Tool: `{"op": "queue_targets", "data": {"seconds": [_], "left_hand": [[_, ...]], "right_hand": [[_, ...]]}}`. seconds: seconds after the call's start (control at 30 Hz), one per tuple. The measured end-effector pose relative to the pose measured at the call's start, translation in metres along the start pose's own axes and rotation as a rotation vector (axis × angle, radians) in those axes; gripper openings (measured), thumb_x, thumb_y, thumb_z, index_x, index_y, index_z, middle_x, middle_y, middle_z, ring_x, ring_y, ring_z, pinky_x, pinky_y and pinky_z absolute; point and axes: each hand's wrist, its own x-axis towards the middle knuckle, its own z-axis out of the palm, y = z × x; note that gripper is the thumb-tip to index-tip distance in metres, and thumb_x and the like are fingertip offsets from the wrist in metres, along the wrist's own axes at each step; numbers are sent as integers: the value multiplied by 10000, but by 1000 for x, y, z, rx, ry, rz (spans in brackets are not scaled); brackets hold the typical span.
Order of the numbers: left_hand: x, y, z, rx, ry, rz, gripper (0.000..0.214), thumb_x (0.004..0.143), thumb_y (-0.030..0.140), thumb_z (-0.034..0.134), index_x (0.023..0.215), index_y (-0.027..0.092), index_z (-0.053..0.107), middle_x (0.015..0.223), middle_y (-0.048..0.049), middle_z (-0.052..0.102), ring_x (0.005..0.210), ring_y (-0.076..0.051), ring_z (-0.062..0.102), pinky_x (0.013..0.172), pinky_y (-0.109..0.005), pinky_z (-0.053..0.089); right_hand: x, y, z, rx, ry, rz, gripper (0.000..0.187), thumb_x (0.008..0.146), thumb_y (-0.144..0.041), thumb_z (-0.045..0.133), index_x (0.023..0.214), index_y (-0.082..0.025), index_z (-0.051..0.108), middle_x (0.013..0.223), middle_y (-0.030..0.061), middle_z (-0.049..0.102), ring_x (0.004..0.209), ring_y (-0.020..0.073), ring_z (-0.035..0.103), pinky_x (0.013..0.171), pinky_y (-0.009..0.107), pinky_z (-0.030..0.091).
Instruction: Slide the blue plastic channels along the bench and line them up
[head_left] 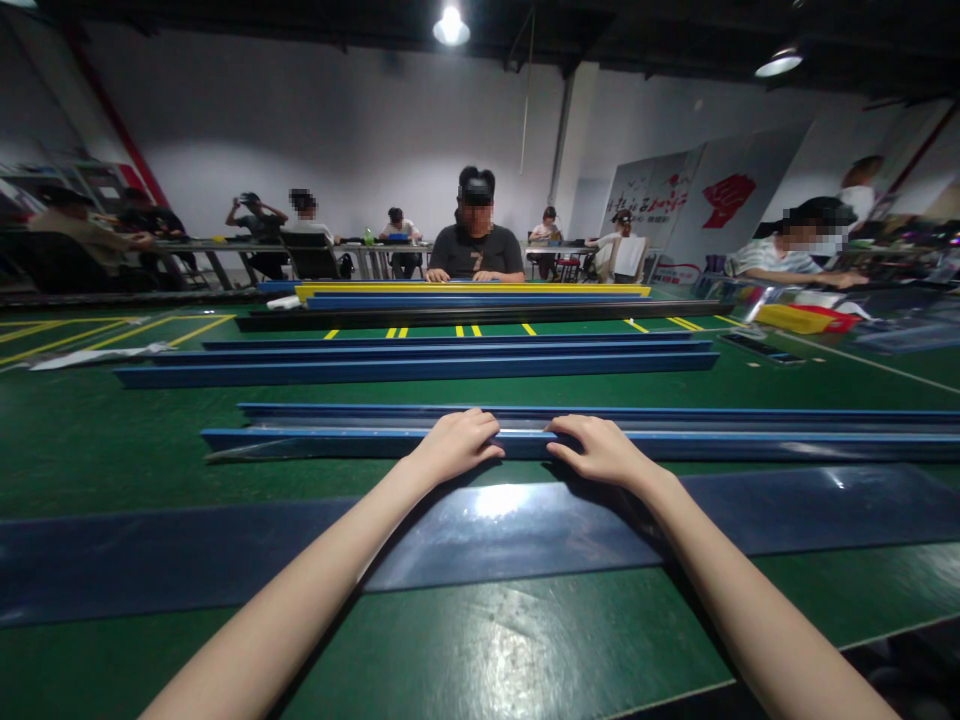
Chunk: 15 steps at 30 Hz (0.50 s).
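Observation:
A long blue channel-shaped strip [712,440] lies across the green floor in front of me. My left hand [457,445] rests on its near edge with fingers curled over the rim. A little to the right, my right hand [596,448] grips the same edge the same way. Both hands are closed on the strip. A wide, flat, glossy dark blue sheet [187,555] lies just nearer to me, under my forearms.
Further blue strips [420,365] lie side by side beyond, then a stack with a yellow one [472,291]. A person in a dark shirt [475,250] sits facing me behind that stack. Other people work at tables along the back wall and at the right.

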Motion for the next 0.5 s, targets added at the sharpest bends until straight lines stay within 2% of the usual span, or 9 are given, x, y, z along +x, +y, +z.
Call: {"op": "queue_targets", "data": {"seconds": [0.5], "left_hand": [[0,0,0,6,-18,-13,212,821,378,490,860,176,542,881,-31,608,844,-166,552,690,-256,407]], "right_hand": [[1,-1,0,-45,-24,-3,311,826,-359,407,1014,-192,590,1037,74,626,944,209,564,748,269,382]]}}
